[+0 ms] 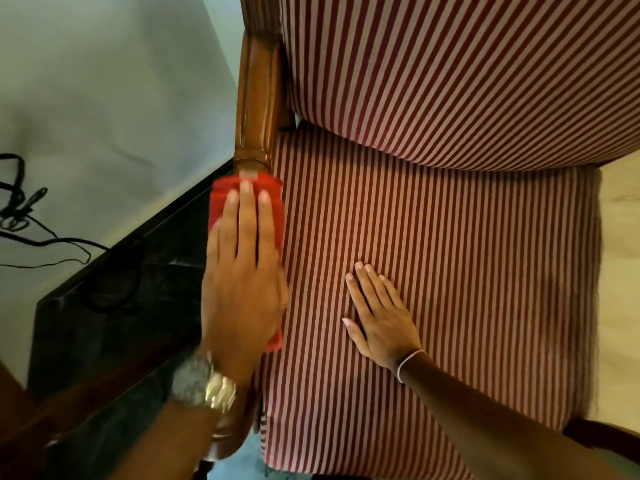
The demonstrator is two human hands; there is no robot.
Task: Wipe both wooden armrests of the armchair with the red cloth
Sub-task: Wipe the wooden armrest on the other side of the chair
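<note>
The armchair (450, 237) has red and cream striped upholstery and fills the right of the view. Its left wooden armrest (258, 98) runs from the top of the frame down toward me. My left hand (242, 278), with a watch on the wrist, lies flat on the red cloth (221, 199) and presses it onto the middle of that armrest. The cloth's lower corner shows below my palm. My right hand (377, 317) rests flat on the striped seat cushion with fingers apart, holding nothing. The right armrest is out of view.
A dark polished table or cabinet top (114, 306) stands close to the left of the armrest. Black cables (20, 216) lie against the pale wall (104, 98) at the left. Pale floor (620, 271) shows to the right of the seat.
</note>
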